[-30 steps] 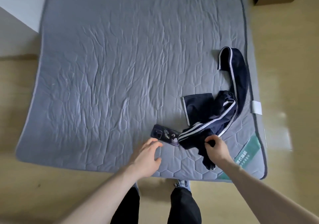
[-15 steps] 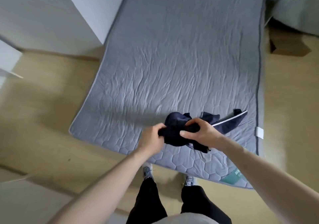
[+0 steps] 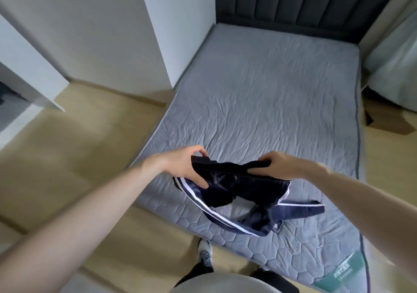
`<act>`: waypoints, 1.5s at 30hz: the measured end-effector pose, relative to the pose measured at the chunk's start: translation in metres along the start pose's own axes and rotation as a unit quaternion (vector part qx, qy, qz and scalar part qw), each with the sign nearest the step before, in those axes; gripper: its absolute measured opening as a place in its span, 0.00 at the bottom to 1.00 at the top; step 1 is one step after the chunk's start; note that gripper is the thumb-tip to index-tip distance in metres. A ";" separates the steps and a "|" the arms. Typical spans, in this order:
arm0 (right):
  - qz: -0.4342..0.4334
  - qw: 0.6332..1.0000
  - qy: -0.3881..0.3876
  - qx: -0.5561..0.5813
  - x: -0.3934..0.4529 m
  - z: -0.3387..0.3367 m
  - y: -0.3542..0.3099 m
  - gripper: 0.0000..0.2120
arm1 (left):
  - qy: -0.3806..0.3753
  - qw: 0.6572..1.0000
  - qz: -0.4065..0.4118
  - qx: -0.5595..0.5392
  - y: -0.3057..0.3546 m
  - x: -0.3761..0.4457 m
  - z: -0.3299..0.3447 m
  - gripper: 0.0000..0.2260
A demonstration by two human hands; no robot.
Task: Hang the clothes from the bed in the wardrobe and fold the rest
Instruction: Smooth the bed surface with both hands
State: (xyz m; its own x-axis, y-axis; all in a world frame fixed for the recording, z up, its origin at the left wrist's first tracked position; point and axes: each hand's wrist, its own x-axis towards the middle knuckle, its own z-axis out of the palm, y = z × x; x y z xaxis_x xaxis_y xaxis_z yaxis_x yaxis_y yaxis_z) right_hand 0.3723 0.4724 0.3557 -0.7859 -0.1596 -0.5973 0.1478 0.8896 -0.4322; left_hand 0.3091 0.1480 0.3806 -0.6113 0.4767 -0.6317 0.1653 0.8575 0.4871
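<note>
Navy white-striped trousers (image 3: 243,193), crumpled

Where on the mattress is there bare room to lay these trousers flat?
The mattress is bare from the headboard to the hands. Crowded only near the foot edge, where the navy trousers, gripped by left hand and right hand, trail onto it.

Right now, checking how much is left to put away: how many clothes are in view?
1: dark striped trousers, held up by both hands over the bed's near end. None elsewhere on it.
</note>
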 end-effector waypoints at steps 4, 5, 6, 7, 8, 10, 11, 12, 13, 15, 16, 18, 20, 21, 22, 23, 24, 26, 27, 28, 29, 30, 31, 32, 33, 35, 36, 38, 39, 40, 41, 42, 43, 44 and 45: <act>-0.019 0.998 -0.040 -0.050 0.010 -0.054 -0.051 0.27 | 0.135 0.986 0.047 0.091 -0.018 -0.001 -0.055 0.10; -0.025 0.996 -0.027 -0.085 0.015 -0.070 -0.062 0.25 | 0.172 0.980 0.047 0.085 -0.018 0.001 -0.072 0.05; -0.028 0.992 0.003 -0.124 0.019 -0.085 -0.073 0.22 | 0.202 0.975 0.048 0.079 -0.016 0.003 -0.090 0.05; -0.041 0.986 0.053 -0.150 0.026 -0.103 -0.086 0.17 | 0.232 0.968 0.049 0.078 -0.014 0.002 -0.110 0.06; -0.049 0.978 0.112 -0.166 0.030 -0.120 -0.099 0.11 | 0.263 0.960 0.050 0.081 -0.011 0.000 -0.129 0.08; -0.061 0.963 0.204 -0.166 0.037 -0.164 -0.127 0.03 | 0.334 0.937 0.030 0.095 -0.004 -0.007 -0.171 0.11; -0.062 0.955 0.240 -0.162 0.038 -0.189 -0.140 0.05 | 0.369 0.923 0.018 0.105 0.001 -0.011 -0.192 0.12; -0.063 0.947 0.273 -0.156 0.037 -0.210 -0.154 0.05 | 0.398 0.911 0.010 0.105 0.007 -0.014 -0.212 0.12; -0.063 0.938 0.307 -0.150 0.035 -0.231 -0.165 0.06 | 0.422 0.901 0.007 0.097 0.016 -0.019 -0.232 0.12; -0.068 0.917 0.369 -0.134 0.027 -0.264 -0.186 0.16 | 0.467 0.881 0.019 0.070 0.033 -0.027 -0.267 0.10; -0.075 0.905 0.397 -0.130 0.023 -0.278 -0.196 0.20 | 0.490 0.869 0.027 0.059 0.041 -0.031 -0.283 0.10; -0.084 0.883 0.443 -0.132 0.013 -0.304 -0.213 0.23 | 0.528 0.847 0.041 0.042 0.059 -0.043 -0.310 0.11; -0.098 0.861 0.480 -0.133 0.006 -0.325 -0.223 0.25 | 0.561 0.825 0.060 0.026 0.075 -0.054 -0.331 0.12; -0.105 0.852 0.495 -0.131 0.004 -0.332 -0.225 0.25 | 0.574 0.816 0.068 0.019 0.080 -0.058 -0.339 0.12; -0.111 0.845 0.507 -0.125 0.002 -0.338 -0.226 0.25 | 0.585 0.807 0.077 0.017 0.084 -0.061 -0.344 0.12; -0.117 0.839 0.518 -0.122 0.001 -0.343 -0.225 0.25 | 0.595 0.799 0.086 0.019 0.088 -0.062 -0.348 0.12; -0.126 0.834 0.524 -0.122 0.001 -0.344 -0.224 0.25 | 0.599 0.795 0.092 0.023 0.088 -0.062 -0.348 0.12; -0.148 0.824 0.532 -0.124 0.002 -0.340 -0.217 0.22 | 0.598 0.794 0.104 0.036 0.085 -0.062 -0.342 0.12; -0.161 0.821 0.534 -0.125 0.003 -0.336 -0.211 0.22 | 0.593 0.797 0.110 0.042 0.083 -0.060 -0.338 0.12; -0.173 0.820 0.531 -0.123 0.005 -0.329 -0.205 0.21 | 0.583 0.804 0.112 0.047 0.078 -0.059 -0.330 0.12; -0.181 0.822 0.526 -0.120 0.008 -0.320 -0.197 0.21 | 0.571 0.812 0.110 0.053 0.073 -0.056 -0.319 0.12; -0.186 0.826 0.519 -0.117 0.012 -0.308 -0.189 0.21 | 0.562 0.818 0.105 0.064 0.065 -0.052 -0.306 0.12; -0.188 0.834 0.507 -0.112 0.017 -0.294 -0.179 0.21 | 0.554 0.823 0.100 0.077 0.056 -0.046 -0.291 0.11; -0.186 0.848 0.486 -0.105 0.025 -0.277 -0.167 0.20 | 0.542 0.831 0.087 0.089 0.045 -0.038 -0.272 0.09; -0.177 0.866 0.457 -0.099 0.032 -0.257 -0.156 0.20 | 0.526 0.842 0.073 0.100 0.033 -0.029 -0.250 0.06; -0.160 0.906 0.381 -0.091 0.044 -0.209 -0.130 0.20 | 0.475 0.872 0.065 0.101 0.005 -0.010 -0.198 0.08; -0.158 0.922 0.341 -0.091 0.052 -0.183 -0.117 0.23 | 0.441 0.890 0.066 0.092 -0.010 0.002 -0.170 0.11; -0.135 0.950 0.265 -0.100 0.075 -0.128 -0.089 0.21 | 0.367 0.926 0.047 0.073 -0.040 0.029 -0.111 0.10; -0.123 0.958 0.235 -0.107 0.084 -0.103 -0.076 0.22 | 0.339 0.938 0.032 0.071 -0.051 0.039 -0.087 0.14; -0.114 0.965 0.209 -0.110 0.100 -0.073 -0.061 0.24 | 0.309 0.949 0.014 0.063 -0.067 0.056 -0.056 0.17; -0.100 0.970 0.198 -0.103 0.109 -0.048 -0.047 0.26 | 0.289 0.955 0.005 0.063 -0.078 0.066 -0.030 0.18; -0.083 0.974 0.185 -0.096 0.116 -0.024 -0.035 0.27 | 0.271 0.960 -0.002 0.071 -0.089 0.076 -0.006 0.16; -0.068 0.980 0.161 -0.093 0.125 0.002 -0.022 0.28 | 0.252 0.964 -0.008 0.080 -0.100 0.087 0.023 0.15; -0.054 0.985 0.137 -0.088 0.138 0.033 -0.007 0.28 | 0.236 0.968 -0.012 0.081 -0.115 0.102 0.054 0.14; -0.042 0.989 0.118 -0.082 0.150 0.060 0.008 0.29 | 0.220 0.972 -0.016 0.078 -0.128 0.117 0.082 0.14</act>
State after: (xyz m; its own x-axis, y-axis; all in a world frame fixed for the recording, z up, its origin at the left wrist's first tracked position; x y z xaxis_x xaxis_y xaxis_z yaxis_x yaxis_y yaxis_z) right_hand 0.2912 0.4301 0.2222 -0.9121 -0.1495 -0.3817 -0.0088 0.9380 -0.3464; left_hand 0.2799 0.1098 0.1943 -0.8844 0.3500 -0.3088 0.2352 0.9056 0.3529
